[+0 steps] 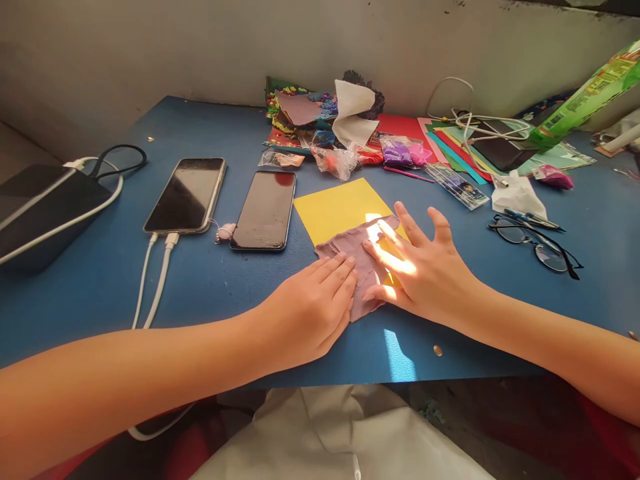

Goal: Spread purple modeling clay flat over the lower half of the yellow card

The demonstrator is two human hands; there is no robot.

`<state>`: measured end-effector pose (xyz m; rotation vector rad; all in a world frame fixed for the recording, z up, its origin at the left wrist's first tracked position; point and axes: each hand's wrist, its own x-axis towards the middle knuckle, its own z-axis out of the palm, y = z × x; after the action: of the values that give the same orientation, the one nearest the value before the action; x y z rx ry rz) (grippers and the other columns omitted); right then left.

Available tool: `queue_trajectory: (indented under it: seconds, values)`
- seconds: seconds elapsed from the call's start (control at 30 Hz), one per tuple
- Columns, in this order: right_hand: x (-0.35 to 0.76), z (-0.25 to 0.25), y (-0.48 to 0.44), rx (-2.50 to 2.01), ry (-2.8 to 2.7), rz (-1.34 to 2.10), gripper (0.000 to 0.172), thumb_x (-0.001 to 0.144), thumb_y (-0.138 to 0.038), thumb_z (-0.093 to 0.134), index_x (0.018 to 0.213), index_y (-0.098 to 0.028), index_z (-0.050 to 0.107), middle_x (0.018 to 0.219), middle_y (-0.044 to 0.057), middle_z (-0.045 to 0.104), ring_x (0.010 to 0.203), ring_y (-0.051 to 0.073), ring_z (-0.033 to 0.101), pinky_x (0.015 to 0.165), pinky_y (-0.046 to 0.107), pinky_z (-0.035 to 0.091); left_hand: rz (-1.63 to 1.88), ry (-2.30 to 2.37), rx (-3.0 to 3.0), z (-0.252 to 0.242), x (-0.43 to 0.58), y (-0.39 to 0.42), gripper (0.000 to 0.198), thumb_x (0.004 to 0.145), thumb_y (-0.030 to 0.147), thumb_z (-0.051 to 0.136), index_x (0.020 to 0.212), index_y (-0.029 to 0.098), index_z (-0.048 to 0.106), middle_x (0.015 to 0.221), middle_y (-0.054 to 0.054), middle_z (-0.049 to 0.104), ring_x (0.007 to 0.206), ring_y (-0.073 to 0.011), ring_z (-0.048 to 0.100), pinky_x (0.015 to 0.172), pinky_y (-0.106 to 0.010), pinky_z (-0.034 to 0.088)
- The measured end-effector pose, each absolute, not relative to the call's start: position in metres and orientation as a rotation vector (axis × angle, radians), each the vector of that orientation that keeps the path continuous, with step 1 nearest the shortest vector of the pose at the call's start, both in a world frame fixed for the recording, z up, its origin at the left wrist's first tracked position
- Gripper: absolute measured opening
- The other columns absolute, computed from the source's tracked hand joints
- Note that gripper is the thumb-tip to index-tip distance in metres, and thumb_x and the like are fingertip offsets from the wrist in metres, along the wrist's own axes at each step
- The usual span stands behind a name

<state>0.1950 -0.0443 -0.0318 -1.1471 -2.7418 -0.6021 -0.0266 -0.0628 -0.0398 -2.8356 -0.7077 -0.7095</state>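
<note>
A sheet of yellow paper [343,207] lies on the blue table near its front edge. Over its nearer part spreads a thin, wrinkled layer of mauve, clay-like material [345,237]. My left hand [315,303] rests flat on the left side of this layer, fingers stretched out and side by side. On the right side, my right hand [425,263] touches the layer with its fingers spread and holds nothing. Sunlight falls across the right fingers. Both palms face down, and the paper's near edge is partly hidden beneath the hands.
Two phones [186,195] [265,211] lie to the left, one with white cables [159,280]. A black box [55,207] stands farther left. Eyeglasses [535,243] lie at right. Behind are coloured papers [400,127], plastic-wrapped clay [400,151] and a green packet [585,100].
</note>
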Motion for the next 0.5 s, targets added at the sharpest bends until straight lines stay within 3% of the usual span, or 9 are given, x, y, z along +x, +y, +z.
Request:
queue_trajectory:
  seconds: [0.27,0.5]
  values:
    - [0.188,-0.0322,-0.0488,-1.277,-2.716,-0.698,0.06,0.097,-0.049,0.044,0.128,0.001,0.059,0.129,0.032,0.057,0.135,0.053,0.036,0.098,0.066,0.026,-0.697,-0.726,-2.906,-0.0407,-0.0279,-0.0633,0.037,0.095,0.011,0.039,0.116,-0.005,0.065,0.121,-0.025,0.067,0.12,-0.0324,0.062,0.102,-0.046,0.053]
    - [0.1927,-0.0332,-0.0441,-1.224,-2.693,-0.679,0.05,0.097,-0.043,0.044,0.113,-0.002,0.068,0.118,0.026,0.066,0.133,0.048,0.041,0.1,0.062,0.024,-0.679,-0.736,-2.897,-0.0407,-0.0286,-0.0629,0.038,0.095,0.013,0.04,0.117,-0.004,0.065,0.123,-0.024,0.066,0.119,-0.0313,0.062,0.102,-0.044,0.054]
